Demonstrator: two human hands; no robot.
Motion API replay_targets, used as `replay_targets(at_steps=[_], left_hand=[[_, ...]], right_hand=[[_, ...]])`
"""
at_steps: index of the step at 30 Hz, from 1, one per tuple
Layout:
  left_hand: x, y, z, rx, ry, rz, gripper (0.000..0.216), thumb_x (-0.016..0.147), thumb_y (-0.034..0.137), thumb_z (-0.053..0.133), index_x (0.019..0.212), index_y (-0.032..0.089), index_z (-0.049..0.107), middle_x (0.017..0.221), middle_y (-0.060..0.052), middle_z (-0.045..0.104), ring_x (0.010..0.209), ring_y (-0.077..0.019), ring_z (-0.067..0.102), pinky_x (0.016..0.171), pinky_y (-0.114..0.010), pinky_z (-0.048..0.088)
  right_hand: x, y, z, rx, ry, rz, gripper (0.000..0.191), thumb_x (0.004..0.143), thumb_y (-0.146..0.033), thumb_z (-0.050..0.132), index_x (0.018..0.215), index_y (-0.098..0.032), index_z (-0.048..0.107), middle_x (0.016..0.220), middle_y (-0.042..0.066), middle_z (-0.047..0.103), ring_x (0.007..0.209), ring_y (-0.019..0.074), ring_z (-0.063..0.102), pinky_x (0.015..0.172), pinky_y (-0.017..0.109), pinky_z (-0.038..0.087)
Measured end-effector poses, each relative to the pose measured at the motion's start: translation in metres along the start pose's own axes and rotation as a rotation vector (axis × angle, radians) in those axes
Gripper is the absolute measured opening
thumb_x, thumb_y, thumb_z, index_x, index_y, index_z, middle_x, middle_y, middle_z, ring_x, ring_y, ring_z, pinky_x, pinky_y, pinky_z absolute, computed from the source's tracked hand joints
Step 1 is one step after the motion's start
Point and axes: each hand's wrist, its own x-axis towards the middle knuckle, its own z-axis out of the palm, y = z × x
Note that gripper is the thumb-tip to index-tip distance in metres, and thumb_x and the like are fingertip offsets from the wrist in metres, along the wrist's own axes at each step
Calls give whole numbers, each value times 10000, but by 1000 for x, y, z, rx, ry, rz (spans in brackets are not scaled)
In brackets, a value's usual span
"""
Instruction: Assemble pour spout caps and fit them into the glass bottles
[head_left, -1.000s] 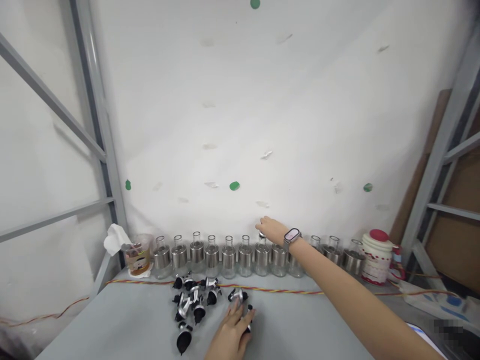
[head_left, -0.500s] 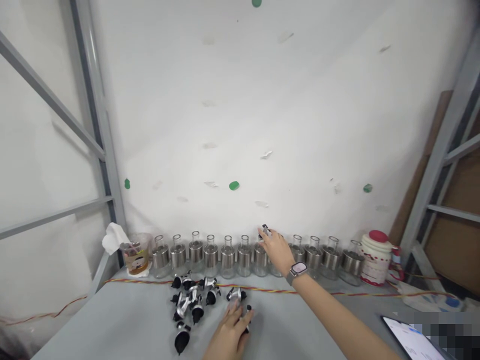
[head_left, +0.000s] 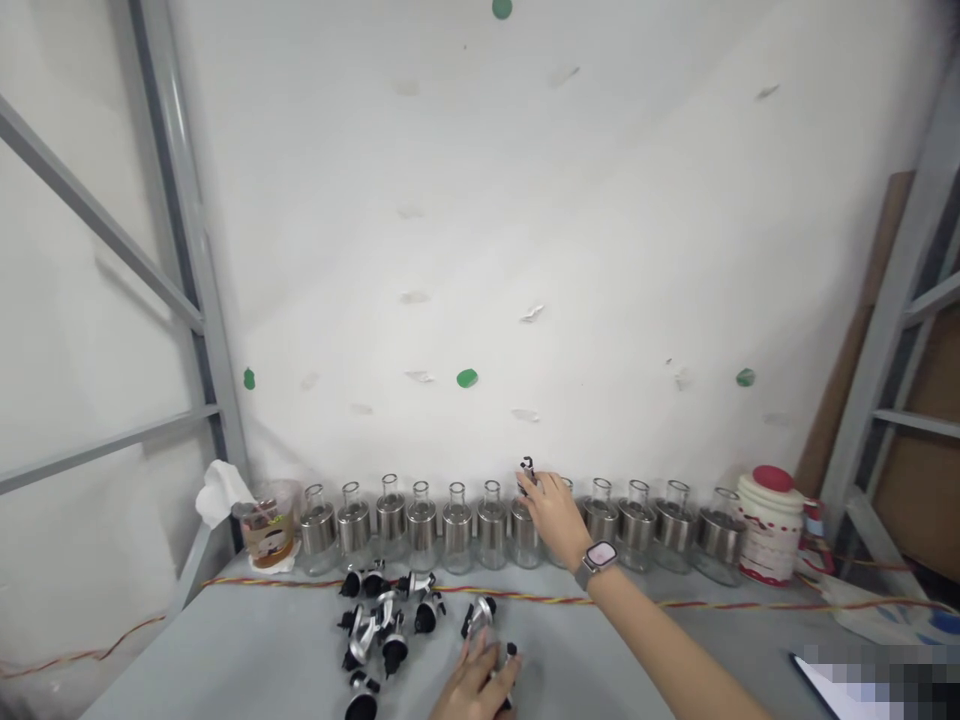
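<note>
My right hand [head_left: 553, 512], with a watch on the wrist, reaches to the row at the back. Its fingers close on a silver and black pourer spout [head_left: 528, 467] at the mouth of a glass bottle with a metal sleeve [head_left: 525, 520]. How deep the spout sits is hidden by the fingers. Low in front, my left hand [head_left: 474, 688] curls round another pourer spout [head_left: 511, 652], mostly covered by the fingers. Just beyond its fingertips lies a loose pourer spout [head_left: 478, 615]. Several more pourer spouts [head_left: 394, 645] lie heaped to the left.
Similar bottles [head_left: 457, 525] line the wall. A plastic cup [head_left: 268, 530] with tissue stands at the left end, a white jar with a red lid [head_left: 771, 525] at the right. A twisted red-yellow cord [head_left: 517, 596] crosses the table. A phone [head_left: 832, 690] lies front right.
The loose spout by my left fingertips has turned, its black end now pointing up and away. My right hand stays at the same bottle. The whole view has shifted slightly.
</note>
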Motion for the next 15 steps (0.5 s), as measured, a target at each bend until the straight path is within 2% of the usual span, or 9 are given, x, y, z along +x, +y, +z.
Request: replay_targets(at_steps=[3,5,10,15], left_hand=[[-3,4,4,48,120,10,539,784,176,534,1274,329,371,1230,-75,526,1193,-303,376,963,-465,340],[-3,6,2,62,148,12,548,784,167,534,1279,330,362,1216,-73,538,1185,-301,392,960,-457,350],[-1,8,-9,37,-21,17,583,772,174,532,1298,318,326,1237,-81,519,1199,-299,371,953,-473,350],[-3,21,-27,-75,-14,-61,612,760,116,502,1302,328,314,1279,-56,482,1232,-266,328,1002,-457,286]], right_hand=[[-3,0,1,19,21,10,306,828,-185,473,1130,-176,515,943,114,558,897,235,462,784,345,380],[-7,-1,-1,32,36,24,304,833,-186,461,1131,-173,518,941,115,554,901,237,460,791,351,377],[-19,-8,-4,69,70,46,295,857,-226,421,1134,-195,520,969,106,545,928,229,458,828,355,366],[-28,-9,-4,95,89,50,320,870,-264,400,1170,-226,503,1018,113,541,956,228,476,831,361,388]])
